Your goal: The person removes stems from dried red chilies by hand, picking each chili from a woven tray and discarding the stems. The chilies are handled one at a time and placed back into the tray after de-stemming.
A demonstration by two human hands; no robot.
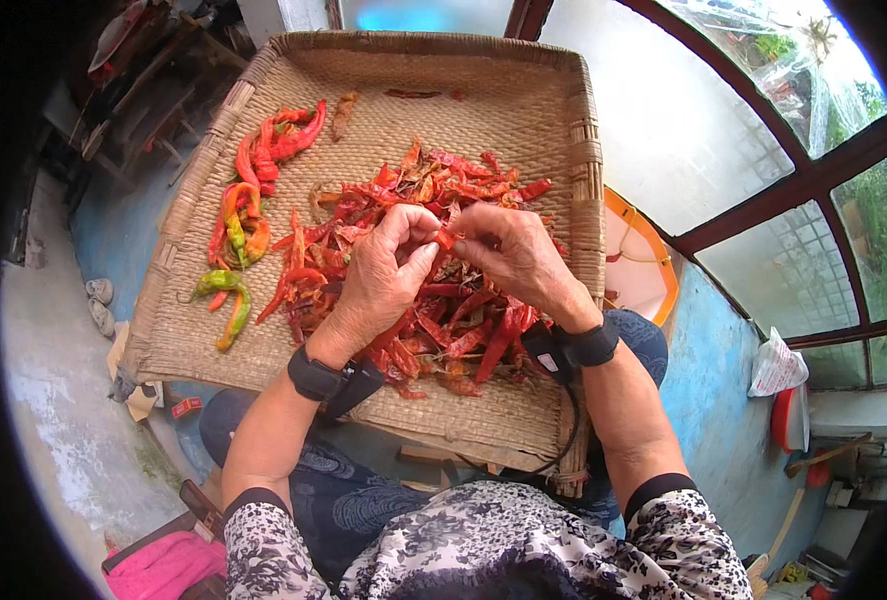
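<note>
My left hand [391, 270] and my right hand [514, 251] meet above a heap of red chili peppers [421, 337], many of them wrinkled or split. Between my fingertips is a small piece of red chili pepper [445, 239], pinched from both sides. The heap lies in a shallow woven basket tray [383, 82] with a raised rim. Along the tray's left side sit curled red peppers [267, 154], and nearer to me lie orange and green ones [229, 296]. My palms hide part of the heap.
The tray rests over my knees [353, 480]. Right of it stands an orange-rimmed basin [642, 255], below framed window panes [661, 90]. A pink cloth [169, 566] lies at lower left. Shoes [100, 304] and a small red box [186, 406] are on the left.
</note>
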